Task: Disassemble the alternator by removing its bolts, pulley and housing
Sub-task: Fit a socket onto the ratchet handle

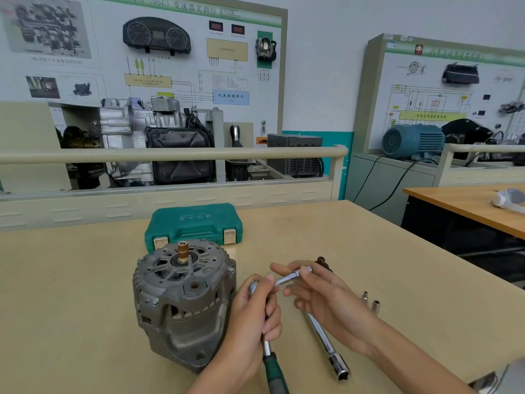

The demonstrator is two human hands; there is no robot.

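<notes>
1. The bench (85, 280) is a smooth, pale tan board, and everything here rests on it.
2. The alternator (183, 302) stands on end near the bench's middle, just left of both hands. It is a rough grey cast-metal drum with ribbed vents and a coppery shaft sticking up from its top.
3. The tool case (194, 226), hard green plastic with pale latches, lies closed just behind the alternator.
4. The ratchet (265, 334) has a shiny steel shaft and a green grip. The left hand (252, 322) is curled tight around it, near its head.
5. The long socket bar (326, 342), polished steel, lies loose on the bench under the right wrist.
6. The right hand (321, 297) pinches the short extension (289, 277) by its far end. The step looks like seating it on the ratchet: line it up squarely and push until it locks.
7. Two small sockets (370, 301) stand upright to the right.
</notes>
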